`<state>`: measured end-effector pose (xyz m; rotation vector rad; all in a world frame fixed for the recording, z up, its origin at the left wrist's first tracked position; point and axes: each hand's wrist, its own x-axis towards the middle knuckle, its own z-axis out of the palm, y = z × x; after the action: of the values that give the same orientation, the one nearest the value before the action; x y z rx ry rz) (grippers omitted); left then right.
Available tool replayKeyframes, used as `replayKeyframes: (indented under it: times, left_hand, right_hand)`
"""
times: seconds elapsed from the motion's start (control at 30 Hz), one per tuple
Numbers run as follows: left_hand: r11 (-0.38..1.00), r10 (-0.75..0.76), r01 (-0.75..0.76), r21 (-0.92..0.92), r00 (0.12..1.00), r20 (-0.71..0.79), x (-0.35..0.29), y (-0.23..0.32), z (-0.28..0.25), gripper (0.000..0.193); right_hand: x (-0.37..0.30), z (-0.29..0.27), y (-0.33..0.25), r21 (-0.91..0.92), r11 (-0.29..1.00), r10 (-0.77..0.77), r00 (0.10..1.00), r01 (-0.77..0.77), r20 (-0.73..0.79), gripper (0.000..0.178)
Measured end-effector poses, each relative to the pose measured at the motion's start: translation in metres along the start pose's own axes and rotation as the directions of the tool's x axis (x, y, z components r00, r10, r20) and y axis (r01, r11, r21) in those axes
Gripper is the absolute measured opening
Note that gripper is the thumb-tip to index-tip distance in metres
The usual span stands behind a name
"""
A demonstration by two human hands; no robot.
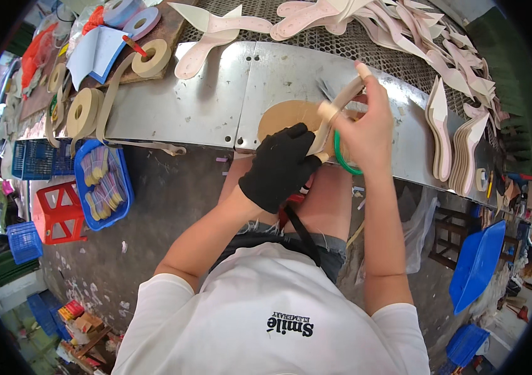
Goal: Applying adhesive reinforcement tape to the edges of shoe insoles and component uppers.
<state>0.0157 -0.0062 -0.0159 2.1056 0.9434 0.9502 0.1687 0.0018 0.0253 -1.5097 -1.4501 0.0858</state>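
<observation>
In front of me, over the table's near edge, my left hand (279, 167) in a black glove has its fingers closed on the lower end of a narrow, pale beige insole-like piece (323, 132). My bare right hand (371, 128), with pale covers on its thumb and a fingertip, grips the upper part of that piece, slightly blurred. A green loop (339, 153) hangs under the right palm; what it belongs to is hidden. Behind the hands a round tan pad (281, 119) lies on the metal tabletop (178, 103). Dark thin shapes beside the piece are too smeared to name.
Stacked pale insole pieces (466, 153) stand at the right; a heap of similar pieces (397, 31) covers the far mesh (334, 47). Tape rolls (84, 112) lie at the left. A blue basket (104, 184) and red stool (59, 212) are below; a blue tub (478, 265) is right.
</observation>
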Motion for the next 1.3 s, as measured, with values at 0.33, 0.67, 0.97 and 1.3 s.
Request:
replayKeyframes:
  times: [0.33, 0.67, 0.97, 1.3]
  left_hand:
    - [0.765, -0.298, 0.396, -0.508, 0.917, 0.267, -0.002, 0.005, -0.02, 0.028]
    - [0.528, -0.375, 0.577, -0.623, 0.817, 0.438, -0.014, -0.005, -0.029, 0.04]
    - [0.415, -0.356, 0.53, -0.739, 0.842, 0.404, -0.006, -0.01, -0.03, 0.04]
    - [0.445, -0.485, 0.342, -0.828, 0.869, 0.099, 0.01, -0.012, -0.002, 0.031]
  right_hand:
    - [0.009, -0.002, -0.002, -0.144, 0.98, -0.147, 0.987, 0.137, -0.059, 0.041]
    - [0.035, -0.02, 0.042, 0.42, 0.867, 0.095, 0.916, -0.269, 0.391, 0.013]
    - [0.024, -0.027, 0.041, 0.557, 0.649, 0.345, 0.854, -0.517, 0.39, 0.013]
    - [-0.043, -0.024, 0.01, 0.462, 0.682, 0.241, 0.77, -0.568, 0.591, 0.013]
